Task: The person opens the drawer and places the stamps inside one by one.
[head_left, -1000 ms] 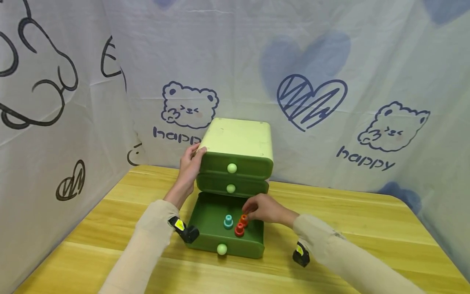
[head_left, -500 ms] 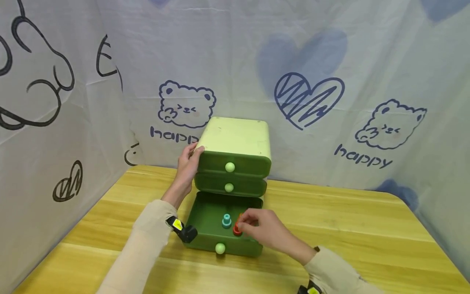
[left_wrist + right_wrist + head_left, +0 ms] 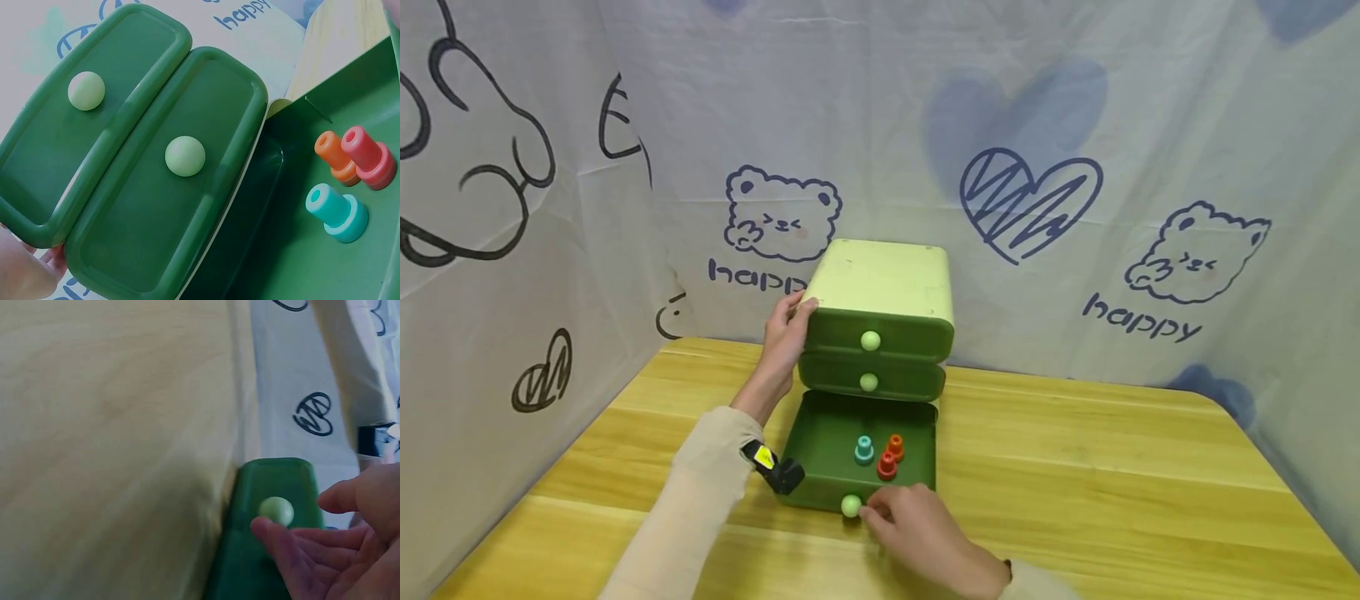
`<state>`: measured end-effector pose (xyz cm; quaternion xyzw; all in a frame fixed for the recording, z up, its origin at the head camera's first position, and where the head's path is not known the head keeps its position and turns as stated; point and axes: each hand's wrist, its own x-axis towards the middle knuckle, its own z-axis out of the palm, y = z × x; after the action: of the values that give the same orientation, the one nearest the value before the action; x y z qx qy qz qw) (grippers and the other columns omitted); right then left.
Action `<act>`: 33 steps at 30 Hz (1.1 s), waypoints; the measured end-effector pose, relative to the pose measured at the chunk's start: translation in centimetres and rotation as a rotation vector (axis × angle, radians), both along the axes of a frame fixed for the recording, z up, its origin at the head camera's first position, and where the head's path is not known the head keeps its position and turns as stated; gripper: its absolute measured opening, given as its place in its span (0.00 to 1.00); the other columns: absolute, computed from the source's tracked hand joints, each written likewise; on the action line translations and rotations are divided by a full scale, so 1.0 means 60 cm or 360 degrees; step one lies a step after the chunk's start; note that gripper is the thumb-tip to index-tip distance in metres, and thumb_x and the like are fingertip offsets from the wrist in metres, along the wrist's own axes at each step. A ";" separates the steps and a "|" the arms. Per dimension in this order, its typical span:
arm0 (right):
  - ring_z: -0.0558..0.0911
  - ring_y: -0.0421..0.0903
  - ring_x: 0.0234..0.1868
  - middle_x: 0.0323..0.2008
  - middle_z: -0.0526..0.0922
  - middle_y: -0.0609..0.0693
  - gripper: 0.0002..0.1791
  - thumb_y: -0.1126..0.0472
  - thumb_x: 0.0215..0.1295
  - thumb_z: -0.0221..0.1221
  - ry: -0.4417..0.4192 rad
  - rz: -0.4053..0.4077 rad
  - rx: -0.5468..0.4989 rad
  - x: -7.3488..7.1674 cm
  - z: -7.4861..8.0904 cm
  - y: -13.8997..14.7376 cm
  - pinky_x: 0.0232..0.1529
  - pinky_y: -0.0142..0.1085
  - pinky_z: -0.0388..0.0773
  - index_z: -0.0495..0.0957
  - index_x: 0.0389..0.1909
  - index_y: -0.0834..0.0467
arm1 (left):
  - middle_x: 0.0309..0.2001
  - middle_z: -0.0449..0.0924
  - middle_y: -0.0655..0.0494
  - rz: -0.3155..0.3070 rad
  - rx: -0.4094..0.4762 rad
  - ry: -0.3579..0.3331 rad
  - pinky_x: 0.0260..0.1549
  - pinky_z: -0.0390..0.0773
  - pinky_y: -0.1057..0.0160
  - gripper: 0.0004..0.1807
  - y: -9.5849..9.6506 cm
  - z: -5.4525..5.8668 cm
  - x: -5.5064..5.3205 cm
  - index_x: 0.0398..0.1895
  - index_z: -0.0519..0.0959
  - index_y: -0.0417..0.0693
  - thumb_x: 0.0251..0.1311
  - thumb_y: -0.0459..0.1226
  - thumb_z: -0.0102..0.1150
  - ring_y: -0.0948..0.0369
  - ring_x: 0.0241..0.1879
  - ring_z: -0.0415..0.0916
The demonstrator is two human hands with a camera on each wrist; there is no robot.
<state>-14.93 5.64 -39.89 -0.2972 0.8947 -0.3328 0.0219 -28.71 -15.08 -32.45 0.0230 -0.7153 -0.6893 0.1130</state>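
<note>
A small drawer cabinet [image 3: 887, 279] with a pale yellow-green top stands on the table. My left hand [image 3: 782, 337] grips its upper left side, thumb at the front corner. Pulled out at the bottom is a green drawer [image 3: 820, 467], holding a turquoise stepped peg [image 3: 337, 212], an orange one [image 3: 337, 157] and a red one [image 3: 370, 157]. In front of that drawer, my right hand [image 3: 917, 529] has its fingertips right beside the round pale-green knob [image 3: 851, 506]. The right wrist view shows thumb and fingers spread apart near this knob [image 3: 277, 511].
Two upper drawers [image 3: 94, 125] with round knobs are pushed in above the pulled-out one. The wooden table [image 3: 1075, 467] stretches to both sides, and a printed white cloth [image 3: 895, 125] hangs behind and at the left.
My right hand has left the pegs and moved down toward the front knob, uncovering the orange and red pegs. The left hand keeps its place on the cabinet.
</note>
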 end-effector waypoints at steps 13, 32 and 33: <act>0.63 0.34 0.13 0.09 0.62 0.36 0.22 0.49 0.63 0.63 0.0099 -0.0262 0.0152 0.002 -0.038 -0.033 0.15 0.29 0.62 0.75 0.11 0.51 | 0.68 0.59 0.44 -0.0004 -0.0004 0.0020 0.65 0.60 0.52 0.30 0.000 -0.005 -0.003 0.71 0.60 0.43 0.71 0.46 0.48 0.49 0.66 0.57; 0.70 0.29 0.15 0.12 0.76 0.37 0.12 0.56 0.61 0.65 0.0229 -0.0393 -0.0117 -0.042 -0.046 -0.041 0.20 0.30 0.72 0.83 0.19 0.55 | 0.68 0.59 0.44 0.0000 0.0013 0.0032 0.65 0.60 0.52 0.30 -0.001 -0.005 -0.002 0.71 0.61 0.43 0.70 0.46 0.48 0.50 0.66 0.57; 0.72 0.29 0.15 0.13 0.78 0.38 0.11 0.57 0.60 0.65 0.0226 -0.0401 -0.0140 -0.047 -0.045 -0.041 0.21 0.30 0.74 0.84 0.21 0.56 | 0.68 0.59 0.44 -0.0002 0.0014 0.0030 0.65 0.60 0.52 0.30 -0.001 -0.005 -0.002 0.71 0.61 0.43 0.70 0.46 0.48 0.50 0.66 0.57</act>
<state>-17.72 3.20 -42.61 -0.2060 0.9087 -0.3500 -0.0963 -28.81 -15.13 -32.76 0.0165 -0.7112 -0.6926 0.1193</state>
